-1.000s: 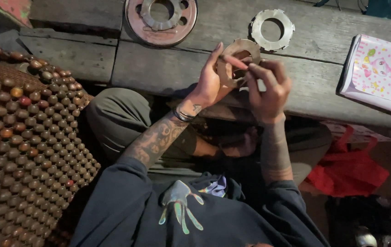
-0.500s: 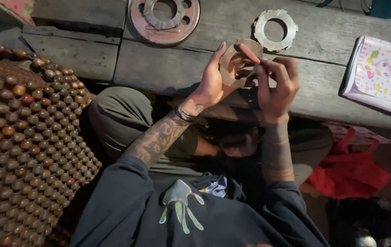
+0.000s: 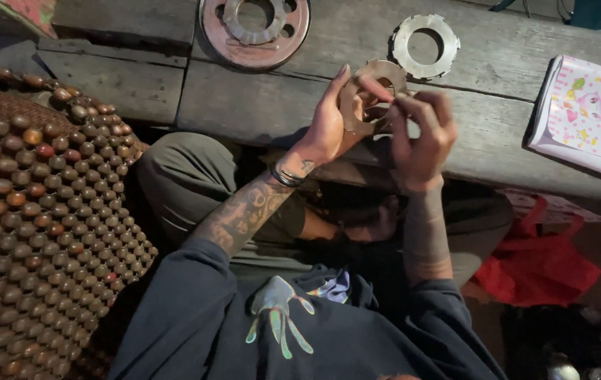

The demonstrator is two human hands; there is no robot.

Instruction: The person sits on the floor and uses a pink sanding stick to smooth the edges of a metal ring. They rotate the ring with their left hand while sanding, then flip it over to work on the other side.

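Both hands up at upper centre of frame, sharing one metal ring (image 3: pixel 365 95). Left hand (image 3: pixel 330 125) cups it from the left, fingers straight, thumb behind. Right hand (image 3: pixel 421 134) pinches its right edge with curled fingers. Toothed ring (image 3: pixel 426 46) on plank (image 3: pixel 511 49) just above; round plate (image 3: pixel 255 29) upper left; beaded mat (image 3: pixel 26 211) left; pink bag (image 3: pixel 585 116) right.

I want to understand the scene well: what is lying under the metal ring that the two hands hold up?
Under the metal ring, held by left hand and right hand, lies the grey wooden plank. The hands cover part of the ring and the plank directly below.
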